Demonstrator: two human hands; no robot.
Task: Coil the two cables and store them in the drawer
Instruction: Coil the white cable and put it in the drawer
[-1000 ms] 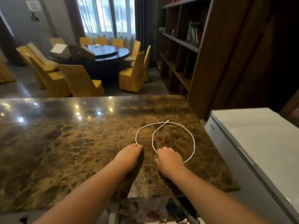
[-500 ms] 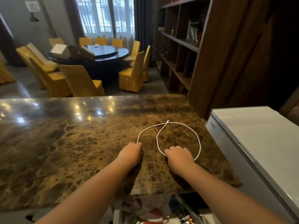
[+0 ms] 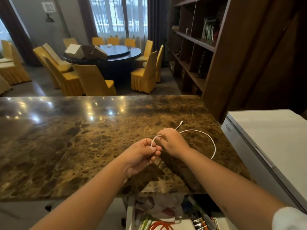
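Head view: both hands lifted off counter (image 3: pixel 83 146); left hand (image 3: pixel 141 156) and right hand (image 3: pixel 172 143) now pinch white cable (image 3: pixel 212 143).

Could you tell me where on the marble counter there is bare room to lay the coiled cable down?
The counter is bare left of the left hand and toward its far edge. It is crowded only near the right hand, where the white cable loops.

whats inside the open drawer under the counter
The drawer holds an orange cable, batteries and crumpled clutter; the counter hides its back.
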